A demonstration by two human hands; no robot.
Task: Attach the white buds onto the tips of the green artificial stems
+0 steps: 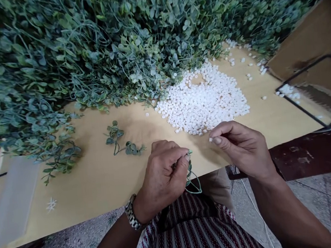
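Observation:
My left hand (168, 170), with a metal watch at the wrist, pinches a thin green stem (195, 187) whose tip pokes out between thumb and forefinger. Part of the sprig hangs below the fingers, partly hidden. To its right, my right hand (243, 145) holds a small white bead (210, 139) between thumb and forefinger. Just beyond both hands a heap of white beads (210, 100) is spread on the tan table (101, 188). One loose leafy sprig (131, 148) lies left of my left hand.
A large mass of green artificial foliage (111, 47) covers the far side. Cardboard (309, 32) and a black wire frame (305, 111) stand at the right. White star-shaped pieces (51, 204) and a translucent sheet (16, 200) lie at the left.

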